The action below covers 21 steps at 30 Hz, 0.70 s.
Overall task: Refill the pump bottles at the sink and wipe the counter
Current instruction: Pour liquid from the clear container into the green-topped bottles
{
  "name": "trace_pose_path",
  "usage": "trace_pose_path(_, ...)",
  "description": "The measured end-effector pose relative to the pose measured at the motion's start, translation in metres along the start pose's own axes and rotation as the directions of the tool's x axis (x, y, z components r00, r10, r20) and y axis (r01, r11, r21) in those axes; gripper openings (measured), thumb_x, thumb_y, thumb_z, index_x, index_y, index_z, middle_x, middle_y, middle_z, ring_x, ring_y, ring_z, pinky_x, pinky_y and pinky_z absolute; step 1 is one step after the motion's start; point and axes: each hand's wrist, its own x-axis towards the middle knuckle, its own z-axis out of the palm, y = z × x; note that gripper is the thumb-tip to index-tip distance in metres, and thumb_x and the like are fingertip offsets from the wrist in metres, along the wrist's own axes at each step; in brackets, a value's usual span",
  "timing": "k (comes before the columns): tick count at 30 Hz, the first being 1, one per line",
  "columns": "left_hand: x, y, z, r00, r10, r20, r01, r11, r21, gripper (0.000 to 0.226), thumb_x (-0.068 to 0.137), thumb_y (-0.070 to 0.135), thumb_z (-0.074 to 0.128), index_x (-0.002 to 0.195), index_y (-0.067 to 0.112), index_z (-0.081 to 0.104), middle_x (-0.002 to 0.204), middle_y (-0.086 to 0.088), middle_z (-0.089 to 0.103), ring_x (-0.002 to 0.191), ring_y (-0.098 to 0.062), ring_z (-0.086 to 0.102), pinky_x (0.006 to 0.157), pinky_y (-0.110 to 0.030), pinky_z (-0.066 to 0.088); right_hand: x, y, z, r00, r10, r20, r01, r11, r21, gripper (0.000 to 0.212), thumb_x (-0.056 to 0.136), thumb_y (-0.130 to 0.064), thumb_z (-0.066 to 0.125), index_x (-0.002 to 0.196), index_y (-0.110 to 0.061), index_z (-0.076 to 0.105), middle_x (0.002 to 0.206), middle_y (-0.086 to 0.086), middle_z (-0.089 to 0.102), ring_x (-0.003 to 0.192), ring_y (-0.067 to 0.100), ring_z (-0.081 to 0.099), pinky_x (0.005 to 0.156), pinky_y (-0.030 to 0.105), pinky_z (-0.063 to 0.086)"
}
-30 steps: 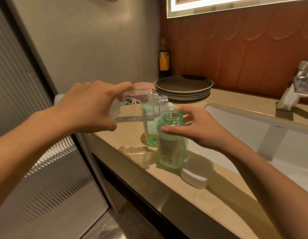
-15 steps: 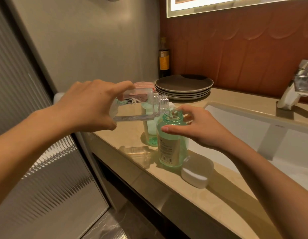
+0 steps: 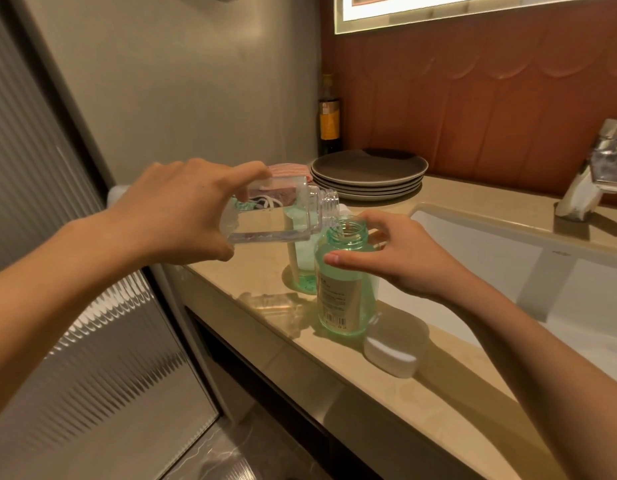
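upright, green bottle [image 3: 347, 282] uncapped, labelled, tinted.

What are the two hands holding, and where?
Left hand grips the clear bottle by its base end, tipped sideways. Right hand steadies the green bottle around its shoulder.

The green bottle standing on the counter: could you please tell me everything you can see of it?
The green bottle is clear, green-tinted, plastic by the look, round, with a threaded neck open, no cap or pump on. It stands upright near the counter edge, beside the sink, mostly full of pale liquid. A pale label with small print and a barcode faces the camera. The right hand steadies its shoulder; the left hand tips a clear bottle at its mouth.
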Motion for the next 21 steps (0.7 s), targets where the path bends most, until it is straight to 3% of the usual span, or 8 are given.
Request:
trace_pose_path(5, 0.0003, 0.0001, -0.0002, 1.000, 0.001, -0.002, -0.001, 1.000, -0.002, 0.087, 0.064, 0.031, 0.078, 0.134, 0.042, 0.027, 0.114, 0.018, 0.054, 0.072, -0.013, 0.045, 0.048, -0.023, 0.022, 0.0005, 0.0000, 0.0000, 1.000, -0.008, 0.002, 0.008, 1.000, -0.016, 0.047, 0.064, -0.053, 0.072, 0.102, -0.028, 0.061, 0.095, -0.018, 0.061, 0.090, -0.001, 0.054, 0.070, 0.014, 0.046)
trace_pose_path(11, 0.0006, 0.0004, -0.0012, 1.000, 0.001, -0.001, -0.001, 1.000, 0.002, 0.087, 0.065, 0.031, 0.078, 0.135, 0.042, 0.027, 0.115, 0.018, 0.054, 0.072, -0.012, 0.043, 0.048, -0.023, 0.021, 0.0008, 0.0018, -0.0003, 1.000, -0.008, -0.009, 0.008, 1.000, -0.027, 0.050, 0.067, -0.051, 0.073, 0.107, -0.024, 0.062, 0.105, -0.009, 0.064, 0.098, 0.008, 0.055, 0.073, 0.018, 0.046)
trace_pose_path(18, 0.0005, 0.0013, -0.0026, 1.000, -0.003, 0.002, 0.003, 1.000, 0.004, 0.086, 0.065, 0.031, 0.077, 0.135, 0.042, 0.028, 0.116, 0.018, 0.055, 0.078, -0.013, 0.045, 0.049, -0.023, 0.022, 0.0015, 0.0020, -0.0004, 1.000, -0.002, -0.006, 0.002, 1.000, -0.031, 0.045, 0.066, -0.052, 0.072, 0.101, -0.027, 0.061, 0.099, -0.013, 0.062, 0.093, 0.004, 0.054, 0.074, 0.019, 0.046)
trace_pose_path(21, 0.0007, 0.0005, -0.0018, 1.000, 0.004, 0.006, -0.004, 1.000, 0.011, 0.087, 0.065, 0.032, 0.077, 0.134, 0.043, 0.026, 0.117, 0.018, 0.054, 0.078, -0.013, 0.046, 0.049, -0.022, 0.023, 0.0018, 0.0024, 0.0001, 1.000, 0.005, -0.004, -0.005, 0.999, -0.032, 0.054, 0.064, -0.055, 0.071, 0.107, -0.025, 0.061, 0.102, -0.011, 0.063, 0.095, 0.005, 0.054, 0.072, 0.017, 0.046)
